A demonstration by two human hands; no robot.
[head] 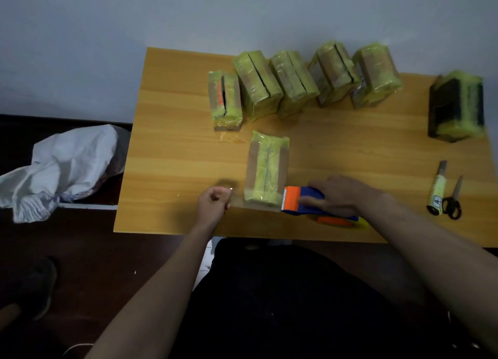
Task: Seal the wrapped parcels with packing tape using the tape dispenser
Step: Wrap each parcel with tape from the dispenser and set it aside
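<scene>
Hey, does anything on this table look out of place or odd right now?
One thing: the dark parcel sits alone at the table's far right, apart from the row of five yellow-green parcels. Its wrap covers only part of it, leaving black ends bare.

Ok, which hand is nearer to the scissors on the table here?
Right. The right hand grips the tape dispenser in the middle of the near edge, left of the scissors. The left hand is farther left still, beyond the parcel, pinching the tape end.
</scene>
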